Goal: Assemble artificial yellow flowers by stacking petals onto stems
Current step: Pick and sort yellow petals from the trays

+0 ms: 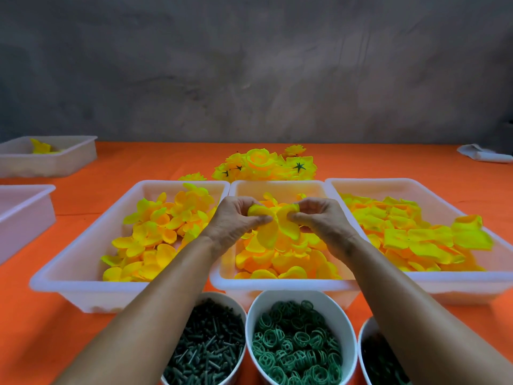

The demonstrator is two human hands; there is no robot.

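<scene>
Both hands meet above the middle white tray [277,284], which is full of loose yellow petals. My left hand [236,220] pinches one side of a yellow petal piece [273,226] and my right hand [323,218] pinches the other side. The piece hangs between the fingertips, its lobes drooping toward the tray. No stem is visible in either hand. A bowl of dark green stems [208,348] stands at the near edge under my left forearm.
White trays of petals [83,284] [458,284] flank the middle one. A bowl of green rings [299,340] and a third bowl [366,345] sit in front. Finished yellow flowers [263,165] lie behind the trays. Two more trays [55,162] [25,212] stand at left on the orange table.
</scene>
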